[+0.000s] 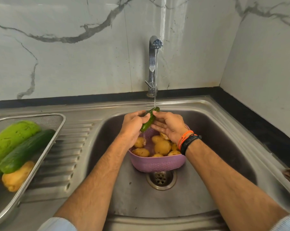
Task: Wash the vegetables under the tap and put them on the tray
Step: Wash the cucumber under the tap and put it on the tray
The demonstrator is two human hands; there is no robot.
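Water from the tap (153, 64) strikes the upper tip of a small cucumber (149, 119), held tilted above the purple basket (157, 163) in the sink (224, 130). Left hand (132, 126) wraps curled fingers around it; right hand (168, 125) touches it with straight fingers. Tray (57, 130) sits left on the drainboard.

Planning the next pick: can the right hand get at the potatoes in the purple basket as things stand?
Probably yes. The right hand hovers just above the potatoes, and the purple basket is open-topped; it only needs to leave the small cucumber.
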